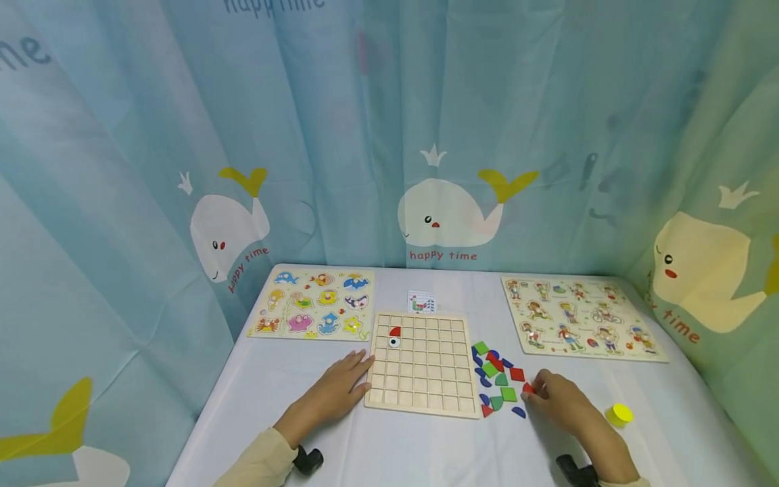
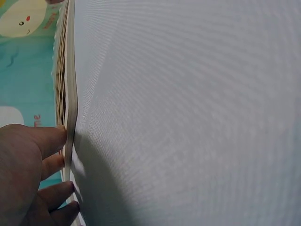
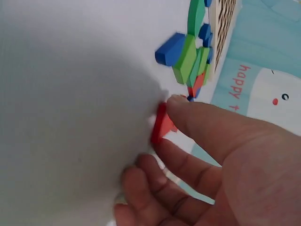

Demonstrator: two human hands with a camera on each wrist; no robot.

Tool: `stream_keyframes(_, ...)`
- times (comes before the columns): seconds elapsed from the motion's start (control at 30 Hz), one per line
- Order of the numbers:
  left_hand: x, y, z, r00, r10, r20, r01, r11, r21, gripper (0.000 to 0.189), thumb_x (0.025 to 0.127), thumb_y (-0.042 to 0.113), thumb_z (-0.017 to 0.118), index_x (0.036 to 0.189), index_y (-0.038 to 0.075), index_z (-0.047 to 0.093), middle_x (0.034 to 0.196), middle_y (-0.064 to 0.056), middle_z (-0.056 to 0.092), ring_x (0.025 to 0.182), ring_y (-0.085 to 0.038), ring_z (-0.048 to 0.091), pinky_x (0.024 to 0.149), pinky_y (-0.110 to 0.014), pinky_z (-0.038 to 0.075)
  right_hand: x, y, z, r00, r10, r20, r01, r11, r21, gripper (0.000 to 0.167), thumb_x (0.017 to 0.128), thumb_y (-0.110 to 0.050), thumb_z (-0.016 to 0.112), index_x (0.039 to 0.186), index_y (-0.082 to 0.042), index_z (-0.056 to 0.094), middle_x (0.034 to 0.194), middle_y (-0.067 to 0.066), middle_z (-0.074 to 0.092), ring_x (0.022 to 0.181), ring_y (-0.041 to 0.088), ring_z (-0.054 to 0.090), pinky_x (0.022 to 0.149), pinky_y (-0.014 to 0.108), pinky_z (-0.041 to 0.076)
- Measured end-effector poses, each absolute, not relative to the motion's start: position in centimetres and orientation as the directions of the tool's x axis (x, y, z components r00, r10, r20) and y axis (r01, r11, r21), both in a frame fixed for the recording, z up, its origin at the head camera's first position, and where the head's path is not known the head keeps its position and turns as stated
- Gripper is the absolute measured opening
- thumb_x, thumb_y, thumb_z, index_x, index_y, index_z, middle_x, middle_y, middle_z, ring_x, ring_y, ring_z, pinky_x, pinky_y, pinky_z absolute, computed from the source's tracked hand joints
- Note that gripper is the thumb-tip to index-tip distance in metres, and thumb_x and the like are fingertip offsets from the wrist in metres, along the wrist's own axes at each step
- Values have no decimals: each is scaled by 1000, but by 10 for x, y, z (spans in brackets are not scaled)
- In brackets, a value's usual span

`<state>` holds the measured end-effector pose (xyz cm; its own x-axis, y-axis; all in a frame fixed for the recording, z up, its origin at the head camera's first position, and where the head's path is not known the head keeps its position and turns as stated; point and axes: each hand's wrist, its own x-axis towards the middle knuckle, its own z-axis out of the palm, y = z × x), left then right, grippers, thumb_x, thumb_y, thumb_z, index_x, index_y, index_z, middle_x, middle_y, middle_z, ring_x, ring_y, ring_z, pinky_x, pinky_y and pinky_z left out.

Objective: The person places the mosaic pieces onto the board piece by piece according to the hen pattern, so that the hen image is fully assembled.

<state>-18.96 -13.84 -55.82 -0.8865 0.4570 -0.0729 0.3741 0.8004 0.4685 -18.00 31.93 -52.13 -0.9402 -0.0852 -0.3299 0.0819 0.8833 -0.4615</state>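
Note:
A wooden grid board (image 1: 426, 379) lies mid-table. On it are a red quarter-round piece (image 1: 395, 331) and, just below, a white piece with an eye-like dot (image 1: 394, 343). My left hand (image 1: 337, 387) rests at the board's left edge, its fingers (image 2: 51, 139) touching the rim. To the right of the loose pieces, my right hand (image 1: 562, 402) pinches a red block (image 3: 162, 122) between thumb and index finger, low over the cloth. The fingers hide part of that block, so its full outline cannot be told. Green, blue and red blocks (image 1: 508, 394) lie scattered beside the board.
A small picture card (image 1: 422, 302) lies behind the board. Knobbed puzzle boards stand at the back left (image 1: 313, 304) and back right (image 1: 581, 318). A yellow round object (image 1: 619, 414) sits right of my right hand. A whale-print curtain (image 1: 365, 135) closes off the back.

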Motion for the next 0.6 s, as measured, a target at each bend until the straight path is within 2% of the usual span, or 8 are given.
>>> stream_keyframes(0.2, -189, -139, -558, -885, 460, -70, 378, 798, 469, 59, 111, 35, 54, 163, 12, 41, 171, -14, 34, 159, -38, 29, 128, -57, 28, -179, 323, -519, -949, -147, -279, 12, 868, -496, 28, 97, -15, 75, 118, 0, 63, 96, 9, 63, 85, 22, 57, 72, 39, 52)
stream_keyframes(0.27, -189, -139, -558, -886, 459, -70, 376, 799, 470, 59, 111, 35, 54, 163, 12, 41, 171, -14, 34, 159, -38, 28, 128, -57, 28, -179, 324, -520, -949, -162, -271, -4, 864, -503, 26, 96, -12, 76, 118, -2, 64, 98, 9, 63, 86, 21, 57, 73, 39, 52)
stream_keyframes(0.43, -189, -138, -558, -888, 453, -75, 371, 805, 464, 59, 111, 36, 53, 163, 12, 41, 171, -13, 34, 160, -36, 28, 129, -56, 27, -180, 325, -523, -943, -110, -313, 56, 877, -477, 28, 95, -19, 80, 110, -2, 64, 96, 6, 65, 85, 21, 57, 75, 39, 54)
stream_keyframes(0.6, -189, -138, -559, -889, 450, -78, 368, 807, 462, 58, 111, 36, 53, 163, 12, 41, 171, -13, 34, 160, -36, 28, 129, -55, 27, -181, 326, -527, -944, -101, -314, 65, 877, -476, 31, 94, -21, 81, 111, -1, 64, 96, 6, 65, 85, 21, 57, 76, 40, 55)
